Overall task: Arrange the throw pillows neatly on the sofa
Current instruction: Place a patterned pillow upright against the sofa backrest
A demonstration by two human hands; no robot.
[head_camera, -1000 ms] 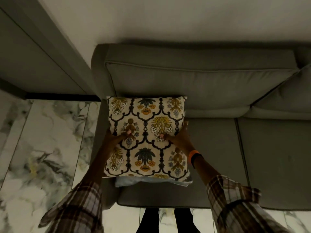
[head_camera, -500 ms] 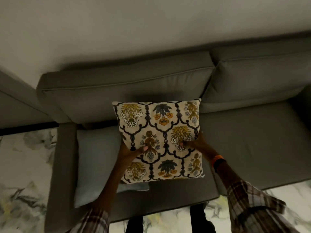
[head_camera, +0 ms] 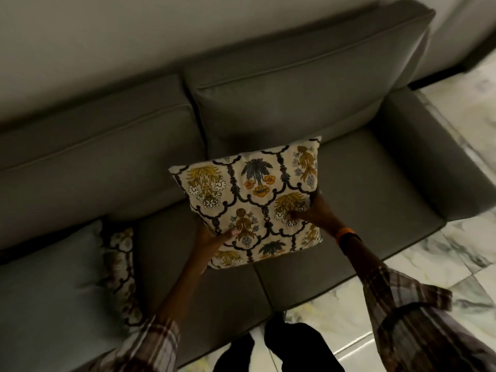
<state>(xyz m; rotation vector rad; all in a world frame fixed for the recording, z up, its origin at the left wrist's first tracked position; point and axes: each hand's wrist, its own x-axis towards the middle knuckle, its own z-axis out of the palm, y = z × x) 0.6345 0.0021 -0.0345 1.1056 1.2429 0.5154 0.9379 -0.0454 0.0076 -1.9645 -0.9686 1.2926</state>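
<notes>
Now, step in hand: we judge we are carrying the patterned pillow point(head_camera: 252, 205) toward the right end of the sofa point(head_camera: 397, 183), to stand it against the right back cushion point(head_camera: 290, 103).
How to do it well: we should lower it square, bottom edge on the seat, back against the cushion, then plump the corners so it sits upright.
Left hand point(head_camera: 212, 237): clasped on the pillow's near-left edge, thumb on the front face.
Right hand point(head_camera: 314, 210): gripping the right edge, thumb pressing into the fabric.
Where the pillow is: held over the seam between the two seat cushions, tilted, top corner near the right back cushion.
Its look: cream cover, dark trellis, yellow and blue flowers; soft, dented at our thumbs.
Others: a plain pale pillow point(head_camera: 48, 285) lies far left; beside it what seems a second patterned pillow point(head_camera: 120, 269), blurred.
</notes>
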